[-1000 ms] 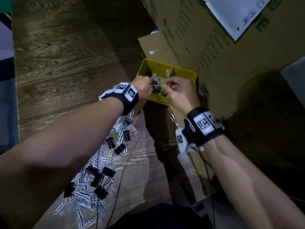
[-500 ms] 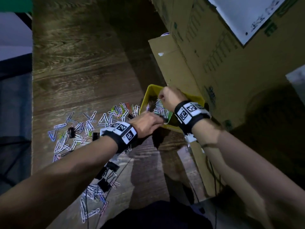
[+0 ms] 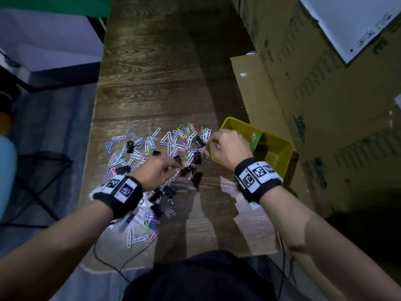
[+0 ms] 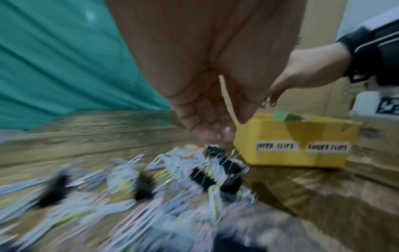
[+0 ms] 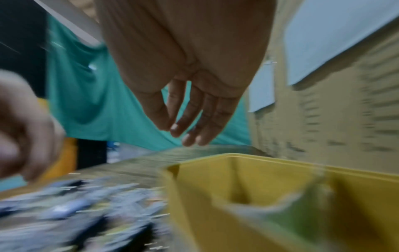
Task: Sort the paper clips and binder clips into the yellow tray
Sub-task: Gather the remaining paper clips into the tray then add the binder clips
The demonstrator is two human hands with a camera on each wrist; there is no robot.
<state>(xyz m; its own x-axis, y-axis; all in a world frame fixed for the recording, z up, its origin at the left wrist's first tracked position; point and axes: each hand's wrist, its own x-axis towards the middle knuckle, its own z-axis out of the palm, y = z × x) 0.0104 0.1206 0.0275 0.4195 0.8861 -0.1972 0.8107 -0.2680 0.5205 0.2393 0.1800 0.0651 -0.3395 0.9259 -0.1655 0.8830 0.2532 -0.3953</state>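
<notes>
Two compartments make up the yellow tray [image 3: 280, 146], split by a green divider [image 3: 257, 136]; its front wall carries two labels [image 4: 277, 146], paper clips on the left, binder clips on the right. What lies inside I cannot tell: my right wrist view is smeared and the head view shows mostly bare yellow wall. The tray sits on the wooden table [image 3: 156, 83], against the cardboard boxes [image 3: 314, 88].

Paper clips [image 3: 141, 148] and black binder clips [image 3: 161, 195] lie scattered on the table just left of the tray.

My right hand [image 3: 230, 146] hovers over the tray's left rim, fingers [image 5: 194, 119] loosely extended, thumb near index, nothing visibly held. My left hand [image 3: 157, 172] is low over the pile, fingers curled down; whether it pinches a clip I cannot tell.

Versus half a second ago: right hand was inside the tray, now at its left edge; left hand has left the tray's near wall for the pile.
</notes>
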